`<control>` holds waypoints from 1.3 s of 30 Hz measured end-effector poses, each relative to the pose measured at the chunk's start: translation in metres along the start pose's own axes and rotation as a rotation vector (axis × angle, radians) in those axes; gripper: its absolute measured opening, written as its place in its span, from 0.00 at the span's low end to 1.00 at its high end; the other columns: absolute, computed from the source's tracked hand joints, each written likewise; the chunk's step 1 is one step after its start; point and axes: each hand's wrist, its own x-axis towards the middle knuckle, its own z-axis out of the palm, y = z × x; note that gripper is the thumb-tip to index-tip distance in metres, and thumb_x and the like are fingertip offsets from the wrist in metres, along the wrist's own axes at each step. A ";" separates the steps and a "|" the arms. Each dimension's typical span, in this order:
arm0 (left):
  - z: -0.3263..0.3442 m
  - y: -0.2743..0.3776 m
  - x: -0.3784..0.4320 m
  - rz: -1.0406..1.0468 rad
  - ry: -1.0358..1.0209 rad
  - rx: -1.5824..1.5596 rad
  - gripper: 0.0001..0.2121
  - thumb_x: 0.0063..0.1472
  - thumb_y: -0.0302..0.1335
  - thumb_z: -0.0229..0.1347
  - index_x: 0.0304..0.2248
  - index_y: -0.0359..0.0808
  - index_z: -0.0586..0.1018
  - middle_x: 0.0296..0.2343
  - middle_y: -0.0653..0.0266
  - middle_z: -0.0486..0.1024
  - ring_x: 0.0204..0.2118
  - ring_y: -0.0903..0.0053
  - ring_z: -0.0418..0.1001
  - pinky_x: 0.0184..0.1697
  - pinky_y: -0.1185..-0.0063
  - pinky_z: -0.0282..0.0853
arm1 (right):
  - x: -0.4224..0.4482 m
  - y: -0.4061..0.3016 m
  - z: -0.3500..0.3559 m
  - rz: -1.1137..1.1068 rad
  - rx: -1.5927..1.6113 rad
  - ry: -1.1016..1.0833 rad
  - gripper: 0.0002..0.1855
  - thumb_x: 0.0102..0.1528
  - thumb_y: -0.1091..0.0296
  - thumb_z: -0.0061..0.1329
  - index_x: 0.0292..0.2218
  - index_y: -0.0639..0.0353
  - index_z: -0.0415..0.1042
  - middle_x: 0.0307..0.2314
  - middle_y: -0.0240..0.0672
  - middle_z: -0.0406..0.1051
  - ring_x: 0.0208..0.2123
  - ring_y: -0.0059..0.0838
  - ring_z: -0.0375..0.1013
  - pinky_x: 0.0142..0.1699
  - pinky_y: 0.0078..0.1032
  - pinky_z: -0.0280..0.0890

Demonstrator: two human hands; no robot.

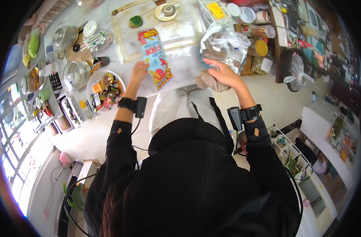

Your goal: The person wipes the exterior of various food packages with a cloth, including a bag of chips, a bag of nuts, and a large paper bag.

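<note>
A blue, red and yellow snack packet [156, 57] lies lengthwise before me on the marble-patterned tabletop [184, 69]. My left hand [139, 71] has its fingers curled at the packet's left edge and appears to pinch it. Over at the table's front edge, a crumpled beige cloth [211, 82] is bunched against my right hand [223, 72]. That hand's fingers reach towards the rim of a basin holding a clear plastic bag [225, 47]; part of its grip on the cloth is hidden.
A small pot on a saucer [168, 11] and a green clump [136, 21] stand farther back. Glass pots [76, 75], a tub of cotton swabs [99, 41] and a round tray of small items [121, 81] crowd the left. Jars [261, 47] line the right. A person [319, 166] is at far right.
</note>
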 end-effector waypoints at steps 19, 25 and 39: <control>0.237 0.150 -0.016 -0.002 -0.673 0.023 0.09 0.51 0.32 0.51 0.28 0.38 0.65 0.19 0.70 0.68 0.18 0.89 0.64 0.18 0.90 0.59 | -0.056 0.109 -0.066 0.145 0.728 0.405 0.32 0.47 0.64 0.45 0.52 0.57 0.49 0.46 0.45 0.54 0.47 0.27 0.56 0.48 0.19 0.52; 0.266 0.104 -0.004 0.061 -0.388 0.254 0.08 0.48 0.29 0.52 0.26 0.36 0.67 0.18 0.73 0.66 0.16 0.89 0.60 0.18 0.89 0.56 | -0.042 0.136 -0.080 0.186 0.339 0.355 0.32 0.45 0.63 0.45 0.50 0.58 0.51 0.47 0.48 0.53 0.48 0.27 0.55 0.48 0.19 0.52; 0.315 0.135 -0.045 1.015 -0.099 1.147 0.28 0.44 0.31 0.53 0.47 0.43 0.60 0.49 0.55 0.48 0.53 0.61 0.45 0.53 0.68 0.44 | 0.035 0.155 -0.091 0.135 -0.007 0.176 0.36 0.42 0.56 0.43 0.52 0.49 0.46 0.50 0.44 0.47 0.50 0.39 0.52 0.51 0.25 0.50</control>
